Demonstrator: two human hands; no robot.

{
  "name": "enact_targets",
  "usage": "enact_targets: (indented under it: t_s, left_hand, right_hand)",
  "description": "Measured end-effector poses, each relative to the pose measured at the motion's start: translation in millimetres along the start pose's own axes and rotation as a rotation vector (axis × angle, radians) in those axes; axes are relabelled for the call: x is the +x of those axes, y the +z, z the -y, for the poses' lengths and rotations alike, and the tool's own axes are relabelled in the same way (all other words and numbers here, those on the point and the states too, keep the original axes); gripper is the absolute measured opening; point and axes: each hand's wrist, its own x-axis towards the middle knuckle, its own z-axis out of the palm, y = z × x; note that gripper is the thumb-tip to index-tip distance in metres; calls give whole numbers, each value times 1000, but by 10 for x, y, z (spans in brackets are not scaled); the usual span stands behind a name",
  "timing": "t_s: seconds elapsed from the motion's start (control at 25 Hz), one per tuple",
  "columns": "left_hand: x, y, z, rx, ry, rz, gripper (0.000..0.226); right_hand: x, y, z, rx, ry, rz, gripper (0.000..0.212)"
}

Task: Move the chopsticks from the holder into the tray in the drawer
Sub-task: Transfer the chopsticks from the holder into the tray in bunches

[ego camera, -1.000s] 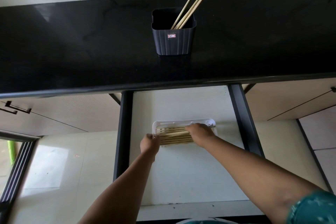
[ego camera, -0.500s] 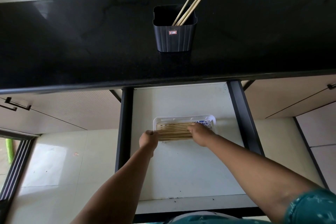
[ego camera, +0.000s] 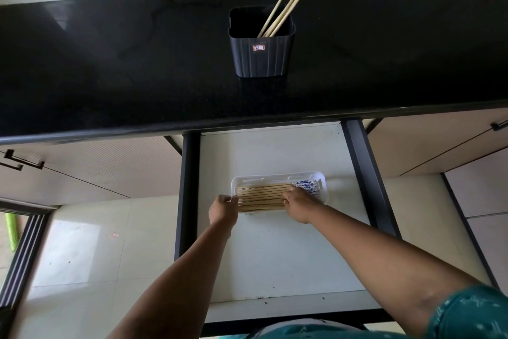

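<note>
Hands [ego camera: 224, 208] [ego camera: 299, 205] touch chopsticks [ego camera: 261, 197] (lying flat) in tray [ego camera: 277, 176]

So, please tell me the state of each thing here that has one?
Pull-out drawer: open.
White plastic tray: holds a flat row of wooden chopsticks.
Dark ribbed holder: upright, a few chopsticks left.
Left hand: at the tray's left end.
Right hand: resting on the row.

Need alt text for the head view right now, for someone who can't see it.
Both hands rest at a white tray in an open drawer: the left hand at its left end, the right hand on the row of chopsticks lying flat in it. On the black counter above, a dark holder has a few chopsticks leaning in it.
</note>
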Motion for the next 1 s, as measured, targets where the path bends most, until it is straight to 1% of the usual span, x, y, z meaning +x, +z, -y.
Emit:
enact_targets:
  t_s: [0.12, 0.24, 0.36, 0.48, 0.72, 0.88, 1.0]
  left_hand:
    - [-19, 15, 20, -68, 12, 5, 30]
    - [-38, 16, 27, -158, 24, 31, 31]
    - [-52, 12, 26, -114, 14, 22, 38]
    - [-50, 21, 44, -63, -12, -10, 42]
    - [-24, 38, 53, -9, 2, -18, 40]
    - [-43, 65, 37, -30, -13, -7, 37]
    - [-56, 72, 23, -40, -18, -15, 36]
  right_hand:
    - [5, -7, -16, 4, 2, -19, 27]
    - [10, 8, -26, -4, -12, 19, 30]
    - [18, 16, -15, -9, -16, 4, 31]
    - [18, 32, 9, -20, -26, 11, 37]
    - [34, 37, -23, -5, -26, 1, 39]
    - [49, 43, -41, -7, -10, -13, 36]
    - [23, 40, -14, -9, -39, 1, 34]
